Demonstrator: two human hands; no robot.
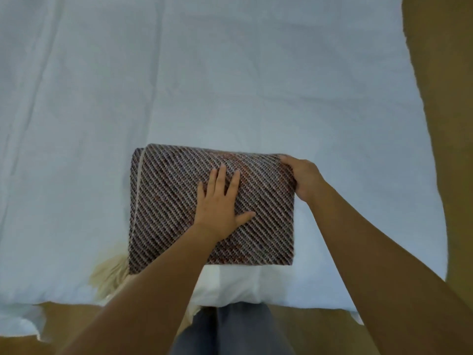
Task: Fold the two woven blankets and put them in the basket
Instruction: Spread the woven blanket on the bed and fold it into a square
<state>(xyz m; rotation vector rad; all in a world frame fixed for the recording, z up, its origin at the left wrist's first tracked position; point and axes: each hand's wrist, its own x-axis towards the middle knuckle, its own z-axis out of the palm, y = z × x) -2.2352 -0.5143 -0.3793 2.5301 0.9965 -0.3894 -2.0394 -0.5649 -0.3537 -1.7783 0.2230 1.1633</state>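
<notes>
1. Woven blanket [166,201]: thick cloth with a coarse twill weave, fine diagonal ribs in dark brown, rust and pale thread. It was folded into a plump rectangular pad of several layers, with a rounded fold along the far edge and a pale cream band running down the left side.
2. Fringe [110,272]: cream, soft and tufted, spilling out from under the near left corner of the pad and trailing over the sheet's near edge.
3. Sheet [230,73]: white to pale blue, smooth and thin, with long shallow creases. It was spread flat and filled most of the view.
4. Floor [455,124]: plain tan surface, seen along the right side and beyond the sheet's near edge.
5. White cloth [230,285]: a smooth bulge just near of the pad; what it was could not be told.
6. Grey trousers [230,334]: seen at the bottom, between the forearms.
7. Both forearms crossed the near part of the view and covered the near left corner of the pad.
8. Position of the blanket: lying on the sheet, near its near edge, about the middle.
9. Left hand [220,208]: laid flat on top of the pad, fingers straight and spread, thumb out, pressing down.
10. Right hand [302,178]: fingers curled round the pad's far right corner, grasping its edge
</notes>
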